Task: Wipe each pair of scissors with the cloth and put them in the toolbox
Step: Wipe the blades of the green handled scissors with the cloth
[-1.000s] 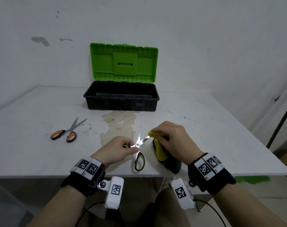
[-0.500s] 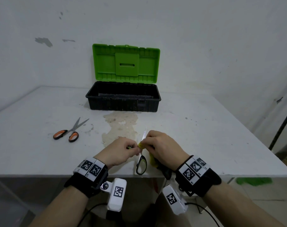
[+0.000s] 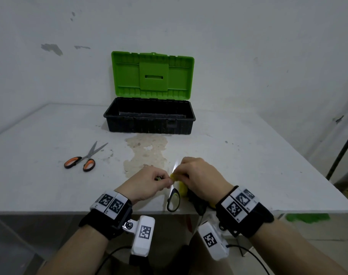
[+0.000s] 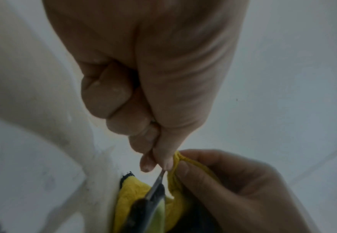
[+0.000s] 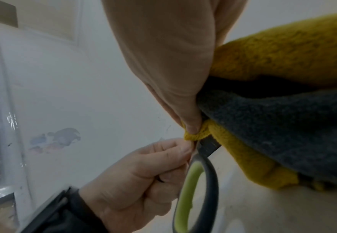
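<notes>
Scissors (image 3: 173, 199) pinched by left hand (image 3: 147, 182); right hand (image 3: 201, 175) pinches cloth (image 5: 283, 110).

scissors (image 3: 173, 199) blades mostly hidden by cloth (image 3: 182, 190), hands

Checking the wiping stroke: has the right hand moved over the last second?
Yes. The right hand slid the cloth left toward the left hand, nearer the table stain.

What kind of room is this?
Probably a plain workroom or test space: a bare scuffed wall, a stained white table and an open toolbox.
</notes>
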Motion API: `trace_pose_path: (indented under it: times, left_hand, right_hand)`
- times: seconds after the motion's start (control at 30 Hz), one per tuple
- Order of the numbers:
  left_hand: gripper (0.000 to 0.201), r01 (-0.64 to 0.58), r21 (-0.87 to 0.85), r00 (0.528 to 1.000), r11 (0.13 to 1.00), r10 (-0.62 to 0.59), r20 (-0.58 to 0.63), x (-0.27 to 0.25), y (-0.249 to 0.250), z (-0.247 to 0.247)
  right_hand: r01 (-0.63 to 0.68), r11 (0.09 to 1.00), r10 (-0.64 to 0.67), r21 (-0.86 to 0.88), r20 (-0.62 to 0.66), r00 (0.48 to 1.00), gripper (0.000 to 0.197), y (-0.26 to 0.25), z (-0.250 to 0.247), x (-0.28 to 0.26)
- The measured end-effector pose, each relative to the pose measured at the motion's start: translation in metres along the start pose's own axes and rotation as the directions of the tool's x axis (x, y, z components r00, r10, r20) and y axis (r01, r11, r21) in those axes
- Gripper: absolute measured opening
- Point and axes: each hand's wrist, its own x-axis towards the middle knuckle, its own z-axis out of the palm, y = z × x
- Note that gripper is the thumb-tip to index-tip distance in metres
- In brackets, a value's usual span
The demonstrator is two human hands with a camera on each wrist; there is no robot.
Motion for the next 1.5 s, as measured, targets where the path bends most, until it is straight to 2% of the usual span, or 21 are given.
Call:
trace_pose_path:
  times: [0.13, 0.2, 0.27, 0.37, 0.43, 0.5, 0.6, 0.7, 0.77, 0.83, 0.97, 1.03, 1.13, 1.23, 1.3, 1.4, 1.5]
  left_hand:
    - [0.027, -0.035, 0.057, 0.999, 0.998, 0.036, -0.011, -0.002, 0.002, 0.003]
    - [0.026, -0.033, 0.016, 0.999, 0.999, 0.033, 0.01, -0.004, 0.003, 0.005]
    - [0.027, -0.007, -0.076, 1.0, 0.997, 0.008, 0.025, -0.005, 0.002, 0.004]
    - [0.026, 0.079, -0.246, 0.995, 0.966, -0.063, 0.073, -0.006, 0.0, 0.0]
    - [0.023, 0.085, -0.284, 0.992, 0.955, -0.054, 0.117, -0.007, -0.003, -0.001]
    - [0.022, 0.084, -0.283, 0.987, 0.956, -0.041, 0.154, -0.008, -0.002, 0.001]
    - [0.023, 0.057, -0.209, 0.985, 0.976, -0.021, 0.169, -0.009, 0.003, 0.004]
    - [0.026, 0.054, -0.189, 0.989, 0.981, -0.026, 0.148, -0.009, 0.004, 0.005]
    - [0.027, 0.062, -0.182, 0.992, 0.981, -0.041, 0.116, -0.009, 0.003, 0.004]
    - [0.028, 0.063, -0.161, 0.996, 0.985, -0.053, 0.066, -0.008, 0.002, 0.001]
    - [0.026, 0.013, -0.084, 0.999, 0.996, -0.01, 0.044, -0.007, 0.001, -0.001]
    - [0.025, -0.002, 0.007, 0.999, 1.0, 0.002, 0.053, -0.006, 0.002, 0.001]
    - [0.026, -0.017, 0.117, 1.0, 0.993, 0.015, 0.022, -0.006, 0.002, 0.004]
    - [0.027, -0.019, 0.096, 1.0, 0.995, 0.018, 0.016, -0.006, 0.002, 0.006]
    - [0.028, 0.0, 0.034, 1.0, 0.999, 0.0, 0.005, -0.007, 0.004, 0.005]
    - [0.029, 0.038, -0.004, 0.999, 0.999, -0.038, -0.034, -0.007, 0.004, 0.002]
    - [0.03, 0.103, -0.068, 0.993, 0.992, -0.106, -0.05, -0.005, 0.004, 0.002]
  right_hand:
    - [-0.123, 0.992, 0.123, 0.005, -0.14, 0.983, 0.022, 0.013, -0.002, 0.018]
    - [-0.205, 0.977, 0.213, 0.06, -0.205, 0.955, 0.021, 0.023, -0.005, 0.026]
    - [-0.197, 0.97, 0.228, 0.139, -0.256, 0.939, 0.019, 0.026, -0.007, 0.025]
    - [-0.073, 0.981, 0.11, 0.179, -0.203, 0.973, 0.013, 0.018, -0.01, 0.01]
    - [-0.008, 0.993, 0.023, 0.115, -0.13, 0.991, 0.013, 0.012, -0.009, 0.0]
    - [0.006, 0.999, -0.003, 0.035, -0.083, 0.997, 0.013, 0.011, -0.006, -0.002]
    - [-0.052, 0.999, 0.053, 0.016, -0.096, 0.994, 0.012, 0.013, -0.003, 0.005]
    - [-0.162, 0.985, 0.172, 0.067, -0.203, 0.964, 0.015, 0.019, -0.002, 0.015]
    - [-0.184, 0.973, 0.215, 0.139, -0.257, 0.942, 0.015, 0.02, -0.005, 0.015]
    - [-0.134, 0.975, 0.178, 0.177, -0.259, 0.949, 0.014, 0.015, -0.01, 0.008]
    - [-0.018, 0.997, 0.027, 0.074, -0.119, 0.993, 0.016, -0.002, -0.005, -0.007]
    - [-0.027, 0.999, 0.029, 0.025, -0.104, 0.994, 0.018, -0.004, 0.002, -0.003]
    - [-0.116, 0.993, 0.115, 0.007, -0.152, 0.982, 0.02, 0.0, 0.004, 0.009]
    - [-0.216, 0.973, 0.228, 0.076, -0.236, 0.944, 0.02, 0.009, 0.0, 0.019]
    - [-0.214, 0.967, 0.246, 0.139, -0.289, 0.925, 0.018, 0.012, -0.006, 0.017]
    - [-0.14, 0.977, 0.183, 0.159, -0.306, 0.934, 0.014, 0.008, -0.017, 0.001]
    - [-0.057, 0.995, 0.071, 0.076, -0.198, 0.978, 0.015, -0.002, -0.019, -0.015]
